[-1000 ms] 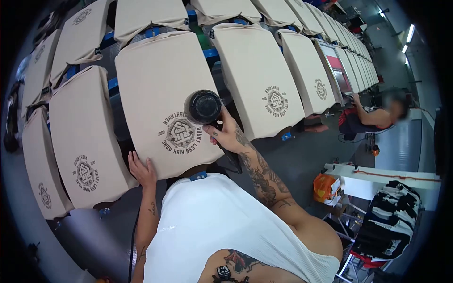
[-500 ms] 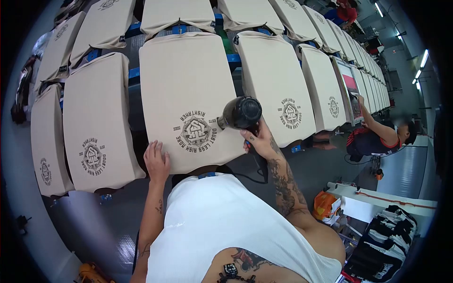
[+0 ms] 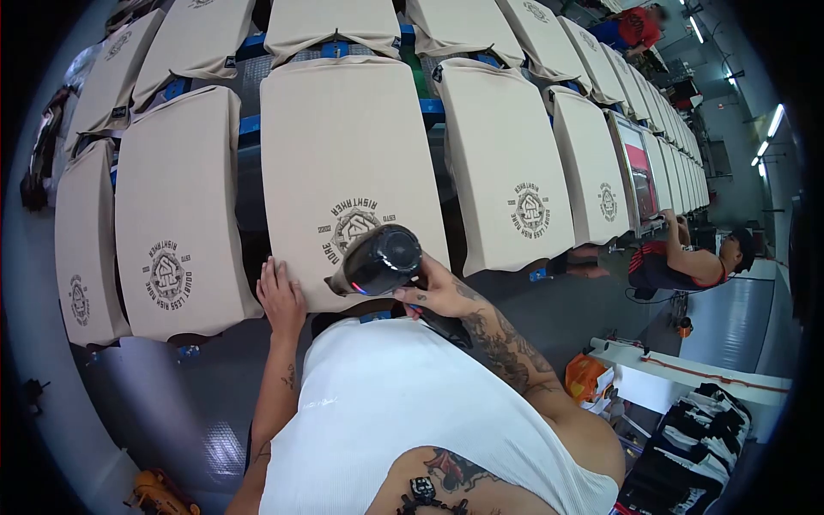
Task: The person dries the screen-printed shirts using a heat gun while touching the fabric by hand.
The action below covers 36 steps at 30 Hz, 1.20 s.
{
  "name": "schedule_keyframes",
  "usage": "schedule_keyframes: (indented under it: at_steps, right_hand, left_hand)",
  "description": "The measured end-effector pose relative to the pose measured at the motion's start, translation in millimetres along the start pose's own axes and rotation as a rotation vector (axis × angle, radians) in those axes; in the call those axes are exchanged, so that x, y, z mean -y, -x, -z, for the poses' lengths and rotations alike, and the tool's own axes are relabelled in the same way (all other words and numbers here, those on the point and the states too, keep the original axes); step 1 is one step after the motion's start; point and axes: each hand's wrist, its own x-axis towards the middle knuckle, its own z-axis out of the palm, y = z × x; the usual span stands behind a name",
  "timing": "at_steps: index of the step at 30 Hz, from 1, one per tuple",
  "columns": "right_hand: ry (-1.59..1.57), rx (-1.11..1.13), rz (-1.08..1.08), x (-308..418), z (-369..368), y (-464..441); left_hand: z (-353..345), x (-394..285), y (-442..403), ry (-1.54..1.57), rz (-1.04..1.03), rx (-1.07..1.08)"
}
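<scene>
A cream T-shirt [image 3: 348, 137] lies stretched over the board in front of me, with a dark round print [image 3: 354, 221] near its close end. My right hand [image 3: 442, 292] grips a black hair dryer [image 3: 384, 257] by its handle. The dryer is held above the shirt, its nozzle pointing left and covering the lower part of the print. My left hand [image 3: 281, 296] rests with fingers stretched out on the shirt's near left corner and holds nothing.
Boards with matching printed shirts [image 3: 176, 215] [image 3: 506, 163] stand on both sides and in a row behind. A co-worker [image 3: 678, 257] at the right has hands at a framed screen [image 3: 637, 172]. Another person [image 3: 631, 33] is farther back. Folded dark garments [image 3: 687, 455] lie at lower right.
My right hand has brought the hair dryer left and closer to me, from the print's right side to over its lower part. My left hand stays on the corner. The co-worker's arms have shifted.
</scene>
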Motion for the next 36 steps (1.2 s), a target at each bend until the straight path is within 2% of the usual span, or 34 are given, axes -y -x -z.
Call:
schedule_keyframes:
  at_steps: [1,2,4,6,10,13,16,20,25,29,36]
  right_hand:
    - [0.042,-0.013,0.034,0,5,7]
    - [-0.045,-0.05,-0.112,4,12,18]
    - [-0.018,-0.193,-0.157,10,24,28]
    - [0.018,-0.304,-0.066,16,37,23]
    - [0.093,-0.439,0.117,22,49,-13]
    - [0.031,-0.442,0.216,20,34,-45]
    - [-0.016,-0.286,0.227,24,7,-54]
    - [-0.081,-0.18,0.018,16,-12,-23]
    - [-0.016,-0.382,0.01,3,19,18]
    - [0.051,-0.479,0.072,16,40,6]
    - [-0.003,-0.45,0.159,18,18,-60]
  left_hand:
    - [1,1,2,0.002,0.006,0.004]
    - [2,1,4,0.043,-0.018,-0.012]
    - [3,1,5,0.078,-0.039,-0.037]
    - [1,1,5,0.197,-0.062,-0.081]
    - [-1,-2,2,0.104,-0.061,-0.052]
    - [-2,-6,-2,0.087,-0.09,-0.035]
    - [-2,-11,-6,0.118,-0.152,-0.064]
    - [1,-12,-16,0.095,-0.134,-0.059]
    - [-2,-4,-20,0.059,-0.116,-0.062]
    - [-3,-6,-13,0.051,-0.139,-0.025]
    - [-4,-13,-5,0.065,-0.157,-0.033]
